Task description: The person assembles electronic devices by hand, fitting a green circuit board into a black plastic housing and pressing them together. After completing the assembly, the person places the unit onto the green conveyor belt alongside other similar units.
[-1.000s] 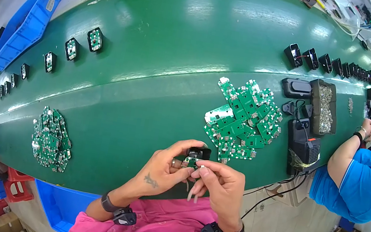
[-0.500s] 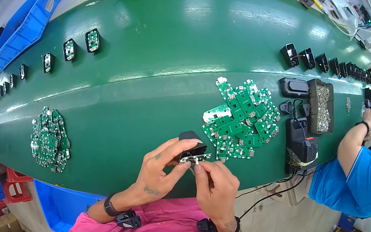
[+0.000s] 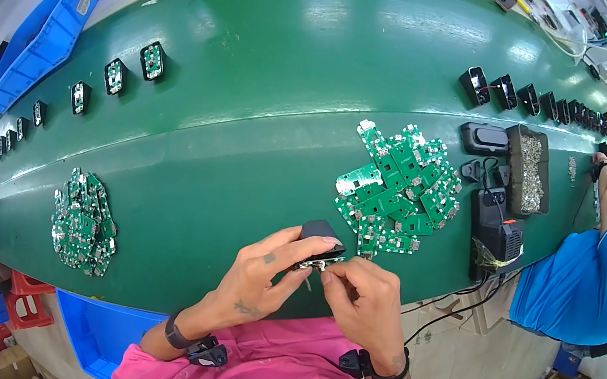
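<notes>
My left hand (image 3: 255, 278) is closed around a black plastic housing (image 3: 319, 231), held tilted just above the near edge of the bench. A small green circuit board (image 3: 316, 263) sits at the housing's open side, with my left thumb against it. My right hand (image 3: 366, 294) is closed at the board's right end, thumb and forefinger pinched together; what lies between them is hidden. A thin pale strand hangs below the board between both hands. Nearest to my right hand is a spread pile of green circuit boards (image 3: 400, 194).
Another board pile (image 3: 84, 224) lies left on the green bench (image 3: 244, 155). Housings with boards (image 3: 114, 77) line the far left, black housings (image 3: 474, 86) the far right. A parts tray (image 3: 515, 166) and black power tool battery charger (image 3: 496, 227) stand right, near a co-worker in blue (image 3: 588, 280).
My right hand has shifted slightly right along the board's edge, its fingers more curled. The housing has tipped a little in my left hand. The co-worker's arm has stretched farther forward.
</notes>
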Motion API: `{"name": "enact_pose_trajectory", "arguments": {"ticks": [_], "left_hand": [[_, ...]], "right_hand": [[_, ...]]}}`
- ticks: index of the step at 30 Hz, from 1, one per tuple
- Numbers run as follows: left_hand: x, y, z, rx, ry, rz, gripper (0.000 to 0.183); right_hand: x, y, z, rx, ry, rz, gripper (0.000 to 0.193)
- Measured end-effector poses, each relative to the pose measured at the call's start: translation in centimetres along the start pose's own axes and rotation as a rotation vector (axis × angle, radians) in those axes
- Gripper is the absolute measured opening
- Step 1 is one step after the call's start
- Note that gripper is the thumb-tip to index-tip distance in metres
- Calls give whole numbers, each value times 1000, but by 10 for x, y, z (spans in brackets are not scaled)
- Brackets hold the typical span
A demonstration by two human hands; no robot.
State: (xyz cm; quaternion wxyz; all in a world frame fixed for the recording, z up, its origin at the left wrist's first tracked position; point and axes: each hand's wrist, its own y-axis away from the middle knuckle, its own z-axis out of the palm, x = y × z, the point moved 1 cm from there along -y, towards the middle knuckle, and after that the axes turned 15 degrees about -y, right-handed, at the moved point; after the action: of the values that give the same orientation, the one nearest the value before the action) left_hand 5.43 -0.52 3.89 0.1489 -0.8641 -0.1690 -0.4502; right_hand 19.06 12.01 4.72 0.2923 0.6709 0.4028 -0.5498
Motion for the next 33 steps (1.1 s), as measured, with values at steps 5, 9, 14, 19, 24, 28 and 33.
{"name": "enact_pose_trajectory", "arguments": {"ticks": [5,9,14,19,24,28,33], "left_hand": [[0,3,-1,-19,82,-49,47],[0,4,-2,-46,114,-72,47],[5,3,-1,-27,-81,37,50],[0,11,8,26,-158,-7,53],[-1,25,13,34,-405,-183,54],[-1,23,24,142,-388,-128,50],[-11,31,39,224,-357,-141,55]], "right_hand": [[-2,0,0,-28,-18,27,3],[-2,2,0,-36,-19,42,3],[-2,3,0,-47,23,43,2],[4,-1,9,-35,72,-3,3],[7,-2,30,-5,143,-14,4],[4,-4,31,20,234,-2,11],[-14,-11,35,-127,311,127,28]]}}
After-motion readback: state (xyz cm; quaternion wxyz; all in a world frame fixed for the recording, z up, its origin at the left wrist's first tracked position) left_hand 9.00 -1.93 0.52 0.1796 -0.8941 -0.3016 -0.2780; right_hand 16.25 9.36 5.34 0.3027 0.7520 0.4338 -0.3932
